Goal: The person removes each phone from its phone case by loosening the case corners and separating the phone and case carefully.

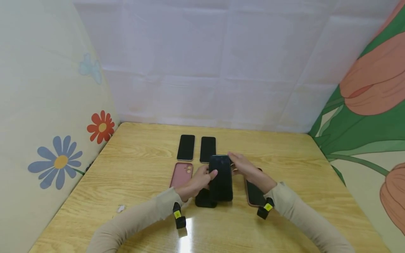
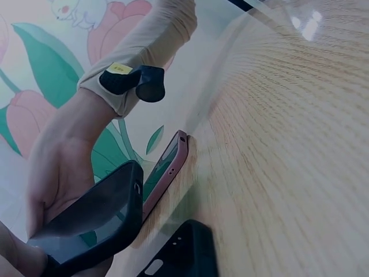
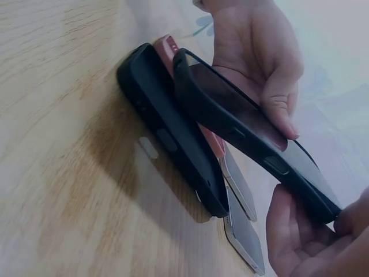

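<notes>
A phone in a black case point(image 1: 221, 179) is held tilted above the table, its dark screen towards me. My left hand point(image 1: 200, 180) grips its left side, thumb lying over the screen edge. At the upper right corner, my right hand point(image 1: 246, 169) pinches the end of the case; in the right wrist view its fingers point(image 3: 285, 225) curl beneath that end. Under the held phone lies an empty black case point(image 3: 173, 133), inner side up, partly hidden in the head view. Whether the phone sits fully in its case at the right hand's end, I cannot tell.
A pink case point(image 1: 181, 174) lies left of the hands. Behind them lie a dark-screened phone point(image 1: 186, 147) and another phone point(image 1: 207, 149). Under my right wrist is a phone in a pink case point(image 1: 254, 193). A small white scrap point(image 1: 121, 208) lies near the left sleeve.
</notes>
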Demonstrator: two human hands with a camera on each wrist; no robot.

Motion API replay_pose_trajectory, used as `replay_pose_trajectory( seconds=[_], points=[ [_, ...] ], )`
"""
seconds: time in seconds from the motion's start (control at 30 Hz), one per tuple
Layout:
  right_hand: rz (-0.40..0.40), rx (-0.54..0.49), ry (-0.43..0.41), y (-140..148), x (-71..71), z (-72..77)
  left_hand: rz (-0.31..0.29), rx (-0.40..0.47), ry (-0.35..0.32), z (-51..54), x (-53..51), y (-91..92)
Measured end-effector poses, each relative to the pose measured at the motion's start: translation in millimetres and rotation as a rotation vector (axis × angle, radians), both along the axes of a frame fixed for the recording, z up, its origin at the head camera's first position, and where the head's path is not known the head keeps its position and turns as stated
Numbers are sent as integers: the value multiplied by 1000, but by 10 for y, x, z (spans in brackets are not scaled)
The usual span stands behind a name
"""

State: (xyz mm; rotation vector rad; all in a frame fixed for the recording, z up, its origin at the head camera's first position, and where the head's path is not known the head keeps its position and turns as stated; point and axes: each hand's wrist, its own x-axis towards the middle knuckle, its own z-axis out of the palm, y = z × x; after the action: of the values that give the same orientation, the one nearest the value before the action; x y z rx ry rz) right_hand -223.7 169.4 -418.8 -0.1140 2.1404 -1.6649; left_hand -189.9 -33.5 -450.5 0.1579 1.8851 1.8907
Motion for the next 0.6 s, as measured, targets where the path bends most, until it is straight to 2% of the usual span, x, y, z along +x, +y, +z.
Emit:
replay_pose_trajectory(
  seconds=[0.17,0.4,0.6],
  points=[
    [10,14,28,8,23,-22,43,21,0,-15,-24,20],
    [69,53,27,-1,122,-24,152,73,11,33,-71,25],
    [106,60,46,13,185,-37,186,89,3,57,-100,29]
  ],
)
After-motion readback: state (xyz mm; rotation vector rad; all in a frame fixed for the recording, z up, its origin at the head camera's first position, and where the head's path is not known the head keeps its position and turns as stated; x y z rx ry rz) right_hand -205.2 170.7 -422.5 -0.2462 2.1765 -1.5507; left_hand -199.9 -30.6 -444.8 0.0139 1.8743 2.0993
